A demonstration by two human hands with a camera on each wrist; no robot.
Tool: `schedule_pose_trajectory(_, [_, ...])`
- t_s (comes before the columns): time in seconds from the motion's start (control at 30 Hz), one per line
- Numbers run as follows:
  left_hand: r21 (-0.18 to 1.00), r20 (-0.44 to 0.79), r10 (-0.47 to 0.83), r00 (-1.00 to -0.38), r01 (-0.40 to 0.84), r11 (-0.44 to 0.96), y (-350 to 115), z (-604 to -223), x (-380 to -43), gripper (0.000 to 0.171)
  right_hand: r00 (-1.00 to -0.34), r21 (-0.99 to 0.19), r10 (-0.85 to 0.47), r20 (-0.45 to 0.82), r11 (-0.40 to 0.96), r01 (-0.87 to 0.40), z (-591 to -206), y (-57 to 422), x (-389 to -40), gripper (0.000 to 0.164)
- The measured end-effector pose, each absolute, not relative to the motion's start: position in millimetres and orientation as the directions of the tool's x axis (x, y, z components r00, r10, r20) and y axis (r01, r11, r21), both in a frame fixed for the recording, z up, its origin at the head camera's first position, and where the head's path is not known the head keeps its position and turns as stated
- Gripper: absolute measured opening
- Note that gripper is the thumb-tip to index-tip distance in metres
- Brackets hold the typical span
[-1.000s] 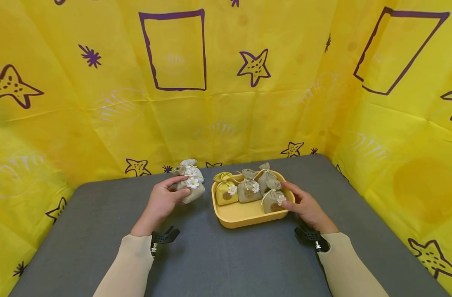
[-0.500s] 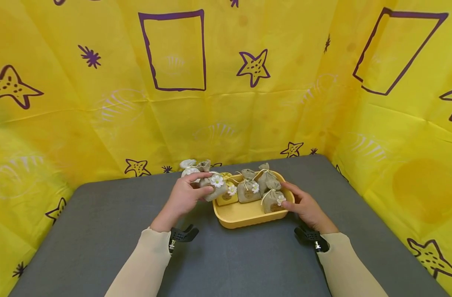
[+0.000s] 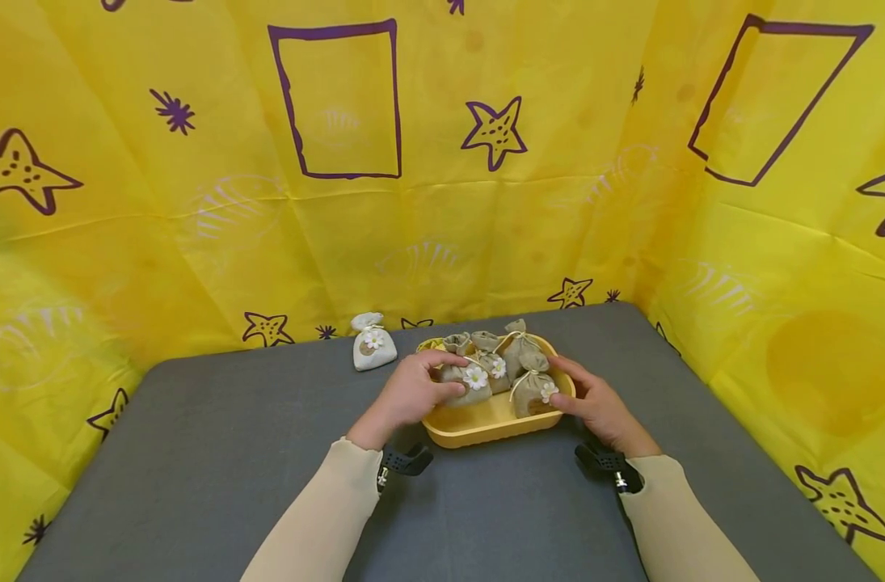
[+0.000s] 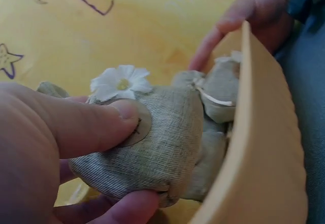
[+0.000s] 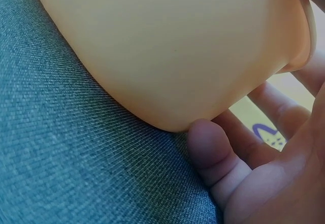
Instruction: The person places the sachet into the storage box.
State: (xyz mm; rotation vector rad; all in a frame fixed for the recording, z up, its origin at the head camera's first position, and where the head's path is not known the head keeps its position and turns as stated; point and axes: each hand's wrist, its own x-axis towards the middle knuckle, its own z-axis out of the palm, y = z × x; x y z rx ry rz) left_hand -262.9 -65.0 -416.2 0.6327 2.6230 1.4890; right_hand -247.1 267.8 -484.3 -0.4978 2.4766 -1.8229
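Note:
My left hand [image 3: 409,394] holds a grey linen drawstring pouch [image 3: 477,394] with a white cloth daisy over the left part of the yellow tray [image 3: 478,436]. In the left wrist view the thumb presses the round tag of this pouch [image 4: 170,132], with other fingers beneath. My right hand [image 3: 600,408] grips the tray's right end, and the right wrist view shows thumb and fingers around the tray wall [image 5: 177,46]. Inside the tray stand a beige pouch [image 3: 533,396] at the front right and a grey one [image 3: 520,356] behind it. A yellow pouch [image 3: 431,345] is mostly hidden behind my left hand.
A white pouch [image 3: 374,351] with a daisy stands on the dark grey table [image 3: 231,453], left of the tray near the back edge. Yellow cloth [image 3: 326,250] with purple stars hangs behind and to the right.
My left hand has carried the grey pouch rightward from beside the white pouch to over the tray, now covering much of the yellow pouch. The right hand and tray stay put.

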Motion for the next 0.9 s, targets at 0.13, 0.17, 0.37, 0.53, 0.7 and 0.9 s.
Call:
schedule_pose_trajectory(0.13, [0.787, 0.134, 0.45, -0.883, 0.371, 0.494, -55, -420, -265, 0.032, -0.945, -0.936, -0.28, 0.171, 0.252, -0.244, -486, 268, -248, 0.064])
schedule_pose_trajectory(0.17, [0.771, 0.129, 0.466, -0.875, 0.384, 0.508, -52, -421, -265, 0.032, -0.944, -0.935, -0.281, 0.172, 0.255, -0.246, -487, 268, -249, 0.064])
schedule_pose_trajectory(0.37, [0.699, 0.088, 0.541, -0.837, 0.439, 0.565, -33, -422, -270, 0.03, -0.945, -0.93, -0.271, 0.183, 0.263, -0.256, -486, 269, -250, 0.064])
schedule_pose_trajectory(0.53, [0.689, 0.017, 0.554, -0.832, 0.411, 0.597, -21, -426, -274, 0.027, -0.947, -0.93, -0.27, 0.172, 0.271, -0.247, -486, 270, -251, 0.063])
schedule_pose_trajectory(0.7, [0.718, -0.022, 0.543, -0.839, 0.365, 0.592, -14, -430, -276, 0.025, -0.955, -0.926, -0.257, 0.151, 0.301, -0.227, -486, 270, -250, 0.064])
schedule_pose_trajectory(0.9, [0.739, -0.03, 0.526, -0.85, 0.336, 0.585, -9, -434, -278, 0.025, -0.96, -0.933, -0.248, 0.133, 0.296, -0.206, -485, 268, -250, 0.065])
